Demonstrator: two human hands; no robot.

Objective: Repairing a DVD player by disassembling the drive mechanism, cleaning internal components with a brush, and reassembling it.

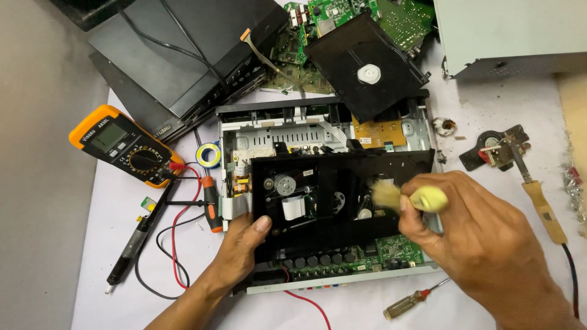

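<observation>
Brushing an upturned disc drive over an opened player

The opened player chassis (330, 131) lies flat on the white table (483, 116) as a bed for the black drive tray (330, 201), which sits tilted across it, underside up, so its motor and ribbon face the camera. The left hand (241, 241) clamps the tray's near-left edge, thumb on top and fingers beneath, apparently to steady it. The right hand (474, 229) is closed around a yellow-handled brush (406, 197), bristles touching the tray's middle (blurred, so mid-stroke). A multimeter (125, 146), soldering iron (538, 195) and 2 screwdrivers (211, 205) lie parked aside, within reach.
</observation>
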